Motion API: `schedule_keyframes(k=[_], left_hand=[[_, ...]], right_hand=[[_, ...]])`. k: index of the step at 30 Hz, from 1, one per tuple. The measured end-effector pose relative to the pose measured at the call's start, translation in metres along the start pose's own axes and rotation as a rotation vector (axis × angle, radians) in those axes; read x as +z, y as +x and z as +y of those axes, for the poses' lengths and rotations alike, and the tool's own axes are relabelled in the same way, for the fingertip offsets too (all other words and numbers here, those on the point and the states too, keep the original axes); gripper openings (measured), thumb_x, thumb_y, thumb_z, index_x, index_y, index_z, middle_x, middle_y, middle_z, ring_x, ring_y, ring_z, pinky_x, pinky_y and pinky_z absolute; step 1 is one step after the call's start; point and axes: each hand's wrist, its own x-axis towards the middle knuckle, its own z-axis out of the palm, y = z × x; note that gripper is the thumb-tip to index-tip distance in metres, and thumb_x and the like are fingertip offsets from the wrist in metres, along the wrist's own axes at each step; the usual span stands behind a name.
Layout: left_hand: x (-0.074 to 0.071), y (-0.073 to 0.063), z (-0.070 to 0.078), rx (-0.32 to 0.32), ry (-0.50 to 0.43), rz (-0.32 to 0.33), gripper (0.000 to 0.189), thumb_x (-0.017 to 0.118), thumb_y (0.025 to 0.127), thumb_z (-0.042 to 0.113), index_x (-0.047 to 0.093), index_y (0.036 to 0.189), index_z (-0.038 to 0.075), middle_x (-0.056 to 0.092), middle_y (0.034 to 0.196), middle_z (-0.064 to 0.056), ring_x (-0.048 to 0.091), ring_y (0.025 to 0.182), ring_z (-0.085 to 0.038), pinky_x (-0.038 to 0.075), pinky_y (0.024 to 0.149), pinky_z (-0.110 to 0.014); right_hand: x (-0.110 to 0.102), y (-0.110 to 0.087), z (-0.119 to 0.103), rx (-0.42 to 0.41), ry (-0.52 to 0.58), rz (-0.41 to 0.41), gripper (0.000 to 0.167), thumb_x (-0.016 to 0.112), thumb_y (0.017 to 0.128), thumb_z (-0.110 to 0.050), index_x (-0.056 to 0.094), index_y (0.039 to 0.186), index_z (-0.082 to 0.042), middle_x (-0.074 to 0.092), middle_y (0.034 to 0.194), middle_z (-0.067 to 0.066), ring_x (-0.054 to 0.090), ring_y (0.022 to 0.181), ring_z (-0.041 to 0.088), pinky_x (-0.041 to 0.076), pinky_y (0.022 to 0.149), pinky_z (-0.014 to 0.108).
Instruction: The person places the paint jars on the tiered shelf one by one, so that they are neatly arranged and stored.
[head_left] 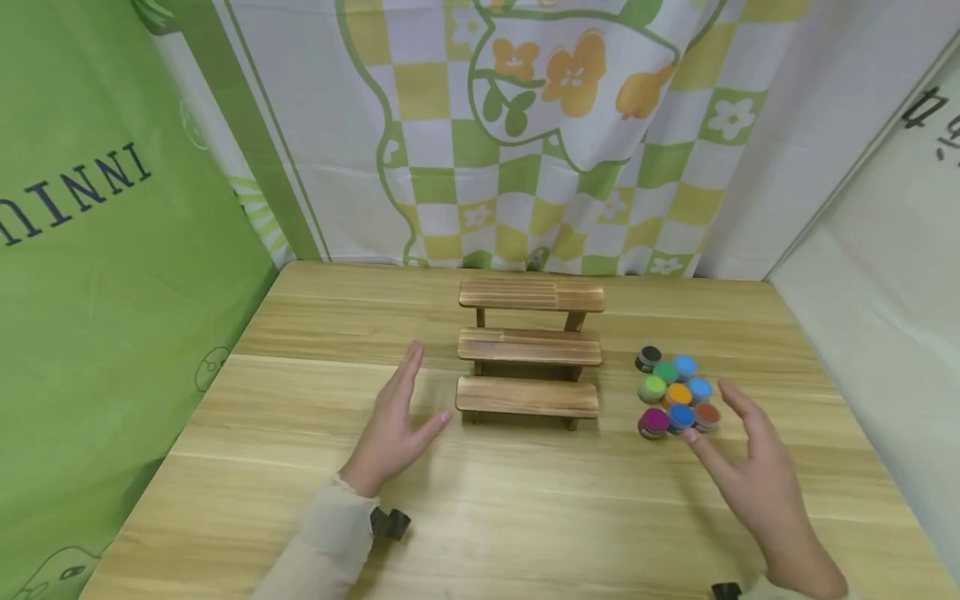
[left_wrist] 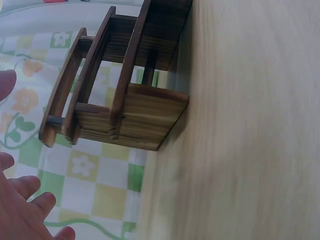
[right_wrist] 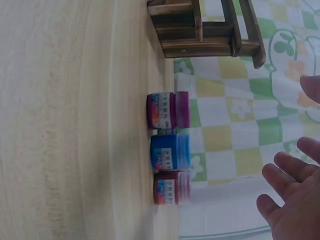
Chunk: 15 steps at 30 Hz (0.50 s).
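Observation:
A three-tier wooden shelf (head_left: 527, 396) with dark-edged planks stands on the table, between my two hands. To its right sits a cluster of small paint jars (head_left: 678, 396) with lids in black, greens, blues, orange, magenta and brown. My left hand (head_left: 393, 433) hovers left of the shelf, fingers straight, thumb spread, holding nothing. Beside the jars' near right side my right hand (head_left: 761, 467) is held with thumb and fingers apart and nothing between them; its thumb tip overlaps the blue jar in the head view. The right wrist view shows the magenta jar (right_wrist: 167, 110), blue jar (right_wrist: 170, 151) and brown jar (right_wrist: 172, 188) upright in a row.
The pale wooden table (head_left: 517, 517) carries the shelf and jars. A checked, flowered curtain (head_left: 517, 192) hangs along its back edge. Green cloth (head_left: 127, 317) borders the left side and a whitish sheet (head_left: 885, 275) the right. A black wrist mount (head_left: 390, 523) sits at the left cuff.

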Motion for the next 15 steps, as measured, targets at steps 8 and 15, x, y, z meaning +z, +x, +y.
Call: schedule_keyframes(k=[8,15], left_hand=[[0.015,0.007,-0.011,-0.150,-0.176,0.015,0.091,0.069,0.096,0.030,0.006,0.163,0.026,0.013,0.168,-0.006,0.017,0.151,-0.031,0.017,0.117,-0.062],[0.031,0.014,-0.022,-0.178,-0.331,0.012,0.094,0.071,0.095,0.029,0.006,0.163,0.021,0.018,0.167,-0.002,0.023,0.150,-0.028,0.021,0.120,-0.053]], right_hand=[[0.001,0.005,0.018,0.100,0.039,-0.001,0.077,0.067,0.098,-0.031,0.024,0.159,-0.011,0.032,0.157,0.028,0.027,0.138,0.059,0.019,0.104,0.080],[0.007,0.009,0.031,0.114,0.080,0.021,0.073,0.065,0.099,-0.030,0.027,0.158,-0.008,0.036,0.155,0.025,0.034,0.139,0.050,0.022,0.122,0.038]])
